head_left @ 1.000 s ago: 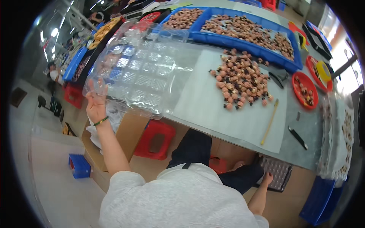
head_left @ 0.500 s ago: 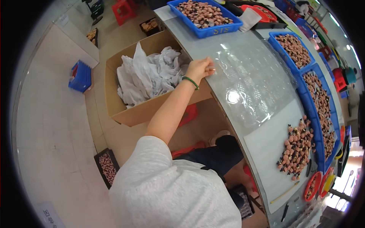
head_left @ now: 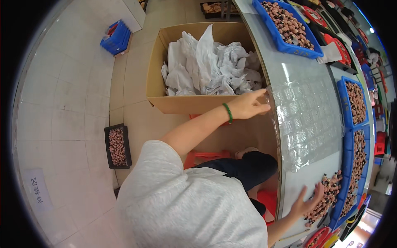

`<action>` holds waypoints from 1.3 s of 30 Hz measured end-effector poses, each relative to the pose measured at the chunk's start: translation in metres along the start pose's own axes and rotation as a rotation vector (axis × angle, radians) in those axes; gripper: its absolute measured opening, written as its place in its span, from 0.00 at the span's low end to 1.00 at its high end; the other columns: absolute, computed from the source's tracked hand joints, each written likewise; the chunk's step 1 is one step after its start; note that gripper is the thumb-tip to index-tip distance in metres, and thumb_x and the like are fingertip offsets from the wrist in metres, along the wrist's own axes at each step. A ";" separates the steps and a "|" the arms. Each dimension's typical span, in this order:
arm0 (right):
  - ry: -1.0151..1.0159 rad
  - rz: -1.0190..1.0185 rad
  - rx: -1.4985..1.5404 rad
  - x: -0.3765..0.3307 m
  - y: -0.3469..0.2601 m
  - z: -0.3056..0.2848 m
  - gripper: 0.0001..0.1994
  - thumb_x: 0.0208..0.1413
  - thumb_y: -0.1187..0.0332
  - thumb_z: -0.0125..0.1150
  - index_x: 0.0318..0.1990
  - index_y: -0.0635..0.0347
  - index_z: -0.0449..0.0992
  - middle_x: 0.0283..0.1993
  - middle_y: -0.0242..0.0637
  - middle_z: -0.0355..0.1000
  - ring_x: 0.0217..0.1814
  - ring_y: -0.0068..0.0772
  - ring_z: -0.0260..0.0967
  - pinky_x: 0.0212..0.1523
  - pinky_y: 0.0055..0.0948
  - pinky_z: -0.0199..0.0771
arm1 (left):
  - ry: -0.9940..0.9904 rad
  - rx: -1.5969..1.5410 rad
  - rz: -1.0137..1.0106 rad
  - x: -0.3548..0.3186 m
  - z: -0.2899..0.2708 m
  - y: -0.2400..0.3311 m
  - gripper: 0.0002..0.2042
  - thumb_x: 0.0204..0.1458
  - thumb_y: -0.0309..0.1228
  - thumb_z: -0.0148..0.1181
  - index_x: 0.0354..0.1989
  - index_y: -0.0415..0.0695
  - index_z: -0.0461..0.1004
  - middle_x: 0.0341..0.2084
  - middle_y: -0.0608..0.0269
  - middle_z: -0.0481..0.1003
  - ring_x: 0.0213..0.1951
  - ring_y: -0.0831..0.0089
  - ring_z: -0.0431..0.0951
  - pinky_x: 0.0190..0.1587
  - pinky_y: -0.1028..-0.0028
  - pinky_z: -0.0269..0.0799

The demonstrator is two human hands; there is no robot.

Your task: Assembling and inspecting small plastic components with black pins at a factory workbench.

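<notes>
A clear plastic blister tray (head_left: 306, 120) with rows of moulded pockets lies flat on the grey table. At its left edge is my left hand (head_left: 247, 105), a green bracelet on the wrist. Its thumb and forefinger stand apart beside the tray's edge; whether they touch it I cannot tell. My right hand (head_left: 305, 203) reaches in from below with fingers spread, at the near side of a loose pile of small pink and black pieces (head_left: 331, 190). That pile rests on a pale sheet (head_left: 295, 186), partly hidden by the hand.
Blue trays of similar pieces stand at the far end (head_left: 286, 25) and along the right side (head_left: 359, 103). Left of the table, a cardboard box (head_left: 182, 103) holds crumpled white paper (head_left: 206, 62). A black crate (head_left: 118, 146) of pieces sits on the floor.
My right hand has come into view over the loose pile. My left hand's fingers have spread at the blister tray's edge. The whole view has turned and shifted.
</notes>
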State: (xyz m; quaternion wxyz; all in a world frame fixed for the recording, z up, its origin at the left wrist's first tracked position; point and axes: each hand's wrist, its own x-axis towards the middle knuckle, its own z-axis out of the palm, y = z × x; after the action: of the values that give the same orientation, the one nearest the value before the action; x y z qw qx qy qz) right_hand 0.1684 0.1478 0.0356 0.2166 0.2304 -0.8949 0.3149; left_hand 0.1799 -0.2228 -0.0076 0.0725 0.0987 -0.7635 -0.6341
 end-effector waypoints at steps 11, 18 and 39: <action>-0.051 -0.271 -0.055 0.040 -0.064 0.073 0.15 0.43 0.79 0.58 0.42 0.61 0.72 0.50 0.41 0.65 0.54 0.44 0.60 0.53 0.38 0.59 | 0.910 0.810 0.107 0.017 -0.116 -0.050 0.23 0.41 0.37 0.61 0.45 0.41 0.65 0.40 0.51 0.67 0.46 0.55 0.66 0.46 0.65 0.63; -0.100 -0.238 0.205 0.040 -0.068 0.079 0.10 0.42 0.84 0.54 0.34 0.64 0.73 0.38 0.40 0.70 0.45 0.42 0.66 0.48 0.34 0.64 | 0.856 1.053 -0.317 0.057 -0.194 -0.054 0.21 0.40 0.43 0.61 0.33 0.37 0.69 0.36 0.50 0.70 0.42 0.53 0.68 0.44 0.64 0.63; -0.446 -0.084 0.763 0.140 -0.153 0.141 0.23 0.44 0.74 0.61 0.50 0.62 0.65 0.43 0.37 0.70 0.43 0.26 0.67 0.42 0.23 0.68 | 0.645 0.105 0.386 0.101 -0.145 0.104 0.12 0.47 0.32 0.58 0.31 0.34 0.69 0.20 0.63 0.71 0.18 0.76 0.74 0.17 0.79 0.69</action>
State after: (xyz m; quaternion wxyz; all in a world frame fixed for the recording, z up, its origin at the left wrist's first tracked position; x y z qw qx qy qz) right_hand 0.1064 -0.0909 0.0818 -0.0699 0.3924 -0.7294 0.5560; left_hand 0.1100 -0.3672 0.1205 0.4222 0.1512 -0.7374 -0.5051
